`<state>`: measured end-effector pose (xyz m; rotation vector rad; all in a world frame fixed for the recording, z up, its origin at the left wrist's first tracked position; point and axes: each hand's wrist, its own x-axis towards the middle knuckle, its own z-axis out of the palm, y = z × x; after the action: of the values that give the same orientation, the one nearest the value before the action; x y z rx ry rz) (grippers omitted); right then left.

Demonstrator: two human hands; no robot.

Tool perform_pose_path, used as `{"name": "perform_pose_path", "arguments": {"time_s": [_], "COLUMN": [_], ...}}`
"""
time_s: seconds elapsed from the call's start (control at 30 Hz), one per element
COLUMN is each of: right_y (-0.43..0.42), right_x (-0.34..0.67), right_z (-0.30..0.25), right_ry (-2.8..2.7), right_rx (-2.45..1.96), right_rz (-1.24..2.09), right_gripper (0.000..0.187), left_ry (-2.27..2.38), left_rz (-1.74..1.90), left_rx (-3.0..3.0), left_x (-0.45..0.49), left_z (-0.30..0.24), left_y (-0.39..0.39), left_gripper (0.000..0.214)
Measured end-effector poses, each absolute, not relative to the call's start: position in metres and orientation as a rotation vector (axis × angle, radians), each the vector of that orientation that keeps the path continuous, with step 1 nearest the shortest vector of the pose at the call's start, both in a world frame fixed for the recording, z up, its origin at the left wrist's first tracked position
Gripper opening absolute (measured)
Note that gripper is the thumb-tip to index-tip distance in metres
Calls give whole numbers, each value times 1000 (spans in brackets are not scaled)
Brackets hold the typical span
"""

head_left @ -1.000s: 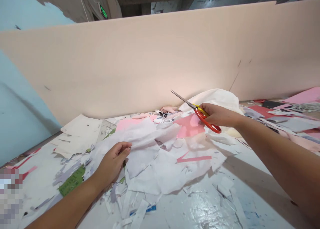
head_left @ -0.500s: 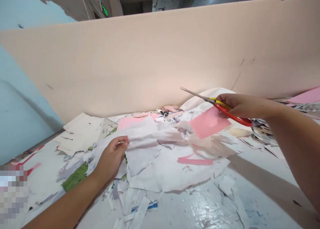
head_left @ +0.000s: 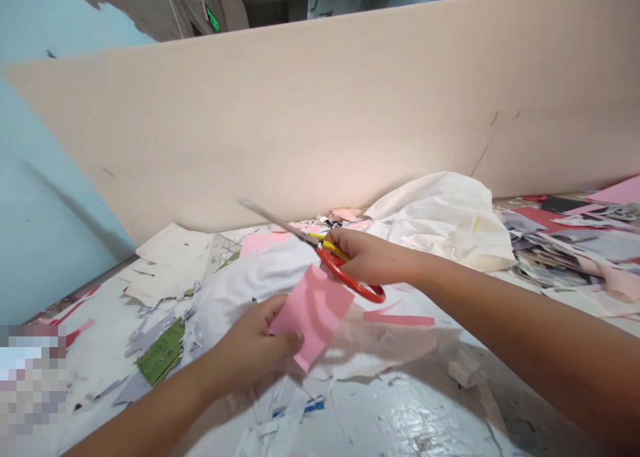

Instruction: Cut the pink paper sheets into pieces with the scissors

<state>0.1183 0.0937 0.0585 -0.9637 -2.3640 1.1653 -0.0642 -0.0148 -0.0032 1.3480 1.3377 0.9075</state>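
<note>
My right hand (head_left: 367,256) is closed around a pair of scissors (head_left: 356,285) with red and yellow handles. Their blades look closed and point up to the left. A pink piece of paper (head_left: 315,314) hangs below the scissors, with my left hand (head_left: 267,340) pinching its left edge between thumb and fingers. The paper's top corner lies close to my right fingers; whether they still grip it is hidden. Beneath both hands spreads a white sheet (head_left: 410,347), slightly crumpled. A narrow darker pink strip (head_left: 399,319) rests on it, right of the pink paper.
A beige partition (head_left: 320,124) stands behind the table. Green scraps (head_left: 161,352) and white paper (head_left: 175,254) lie at left, a crumpled white sheet (head_left: 450,217) at the back. Piled offcuts (head_left: 555,254) are at right. White trimmings (head_left: 295,410) litter the front.
My right hand has carried the scissors and pink paper leftward and down to the middle. My left hand has moved right off the white sheet and taken hold of the pink paper.
</note>
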Motion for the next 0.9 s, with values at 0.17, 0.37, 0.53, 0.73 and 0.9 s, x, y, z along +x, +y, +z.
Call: {"name": "perform_pose_path", "arguments": {"time_s": [0.17,0.37,0.53,0.73,0.9], "right_y": [123,138,144,142,125], "right_x": [98,69,67,76,73], "right_z": [39,23,21,13,10], "right_ry": [-2044,-2114,-2068,-1903,-1889], "right_rx": [-879,-794,-826,-802,-766], "right_rz": [1569,1674,1629,1581,1645], "right_gripper": [16,18,21,20,28], "left_ry": [1526,1591,1506,1531,1589], "left_rz": [798,534,488,1154,1021], "left_rx": [1822,1865,1644,1086,989], "left_x": [-78,-65,-76,-92,-102], "left_z": [6,14,20,9,-9], "left_y": [-10,-23,-24,2,13], "left_gripper": [24,16,13,28,32]}}
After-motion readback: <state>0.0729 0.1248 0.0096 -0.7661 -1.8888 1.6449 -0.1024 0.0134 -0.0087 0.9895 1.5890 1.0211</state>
